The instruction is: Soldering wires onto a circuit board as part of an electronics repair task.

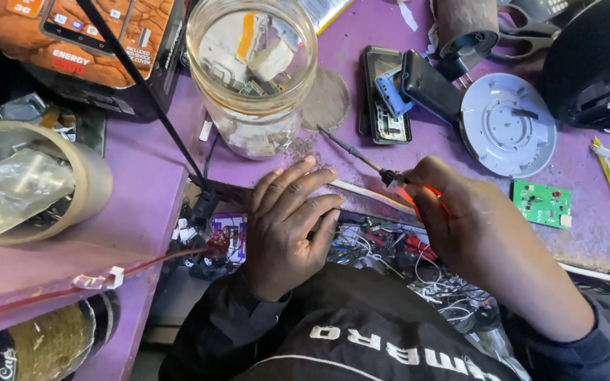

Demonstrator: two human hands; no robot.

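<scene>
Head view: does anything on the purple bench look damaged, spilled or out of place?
Yes. A dark phone lies opened with its insides showing, a bare green circuit board sits loose, and gritty debris is scattered by the glass jar. The right hand holds a soldering iron.

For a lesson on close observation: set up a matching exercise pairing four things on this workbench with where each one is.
Things:
1. glass jar
2. green circuit board
3. soldering iron
4. round grey cover

Places:
A. in the right hand
B. far side of the purple table, beyond the left hand
C. right of the right hand
D. beside the black phone parts

Pairs: 1-B, 2-C, 3-A, 4-D
</scene>
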